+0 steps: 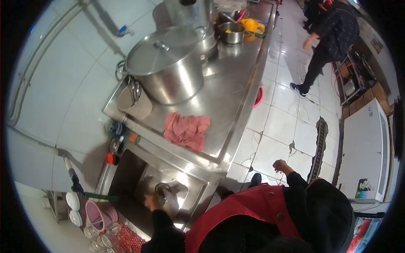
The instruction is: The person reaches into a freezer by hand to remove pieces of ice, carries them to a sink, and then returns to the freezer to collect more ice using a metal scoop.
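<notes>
One steel counter [230, 88], one sink [128, 181] (tiled floor [270, 147])

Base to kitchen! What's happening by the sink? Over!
Left hand at sink, grip unclear. Right hand out over floor. Pink cloth on counter, clear of both hands.

A white-tiled wall [71, 84] rises on the left, crossed by a pipe [16, 113]. Along it stands a stainless-steel desk [230, 92]. The cracked, white-tiled floor [272, 114] shines brightly; a narrow drain grate [319, 145] runs near a white cabinet [360, 145] on the right.
</notes>
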Demonstrator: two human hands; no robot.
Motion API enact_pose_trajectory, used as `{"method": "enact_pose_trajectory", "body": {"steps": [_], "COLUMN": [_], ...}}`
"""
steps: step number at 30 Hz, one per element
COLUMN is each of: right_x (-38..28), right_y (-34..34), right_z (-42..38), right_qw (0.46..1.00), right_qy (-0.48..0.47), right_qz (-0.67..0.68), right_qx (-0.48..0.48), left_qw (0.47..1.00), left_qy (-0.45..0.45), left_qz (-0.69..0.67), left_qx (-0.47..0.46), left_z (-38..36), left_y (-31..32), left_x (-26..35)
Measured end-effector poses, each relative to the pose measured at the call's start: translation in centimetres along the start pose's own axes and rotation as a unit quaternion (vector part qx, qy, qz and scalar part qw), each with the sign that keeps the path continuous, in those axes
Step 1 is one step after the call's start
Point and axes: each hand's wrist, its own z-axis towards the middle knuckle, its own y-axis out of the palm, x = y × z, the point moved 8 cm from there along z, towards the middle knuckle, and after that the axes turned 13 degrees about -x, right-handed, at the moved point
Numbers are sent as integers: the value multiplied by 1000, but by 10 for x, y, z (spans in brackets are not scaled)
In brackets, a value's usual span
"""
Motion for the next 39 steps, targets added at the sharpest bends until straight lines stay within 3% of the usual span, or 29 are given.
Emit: {"method": "enact_pose_trajectory", "body": {"steps": [1,3,7,8,10,12,13,14,16,18,20,21,22,23,24,25,26,28,30,34,36,37,38,39], "right_x": [12,36,83,91,103,93,99,111,120,145,176,199,218,225,225,237,232,250,258,252,251,254,255,257], "right_y": [-3,-7,-31,-37,-60,-82,-100,-114,-152,-187,-219,-233,-249,-259,-274,-278,-283,-286,-277,-385,-445,-480,-517,-553], "right_z": [1,11,17,17,19,14,4,5,1,3,12,22,28,33,13,17,4,48,68,68,58,52,45,40], "right_qw": [1000,995,995,998,1000,975,983,984,983,985,981,975,965,971,917,916,910,946,910,945,960,966,970,973], "right_qy": [23,49,45,37,24,-12,24,25,-86,-52,-16,32,80,103,-25,2,29,11,12,17,31,38,45,51], "right_qz": [-7,-72,-89,-52,-10,-220,-182,-177,-118,-66,-16,5,25,43,158,220,280,292,413,320,256,220,181,142], "right_qx": [-3,-45,-12,-11,-7,-8,15,18,110,152,191,219,247,211,366,335,304,144,-30,56,104,129,154,177], "left_qw": [1000,982,978,963,871,837,798,796,775,744,731,726,726,751,771,769,766,791,801,752,675,684,682,639], "left_qy": [9,-66,-69,57,303,352,392,398,408,446,529,581,582,585,586,616,618,607,597,655,734,720,723,760], "left_qz": [-1,-13,-166,-209,-281,-354,-423,-422,-479,-492,-431,-363,-362,-305,-248,-167,-172,-74,-42,-9,68,73,61,40], "left_qx": [6,177,105,163,264,224,176,172,61,70,19,61,58,37,17,46,45,-6,-12,-80,-26,-90,-95,-111], "left_z": [-4,-29,-89,-103,-146,-178,-195,-226,-284,-304,-335,-369,-384,-396,-401,-407,-417,-439,-435,-448,-484,-502,-514,-533], "left_y": [-4,-36,-63,-73,-89,-84,-78,-77,-60,-49,-39,-42,-43,-36,-27,-24,-24,-10,3,26,33,35,37,41], "left_x": [12,19,61,84,127,171,197,223,284,331,393,418,438,463,486,509,529,579,631,761,832,865,901,933]}}
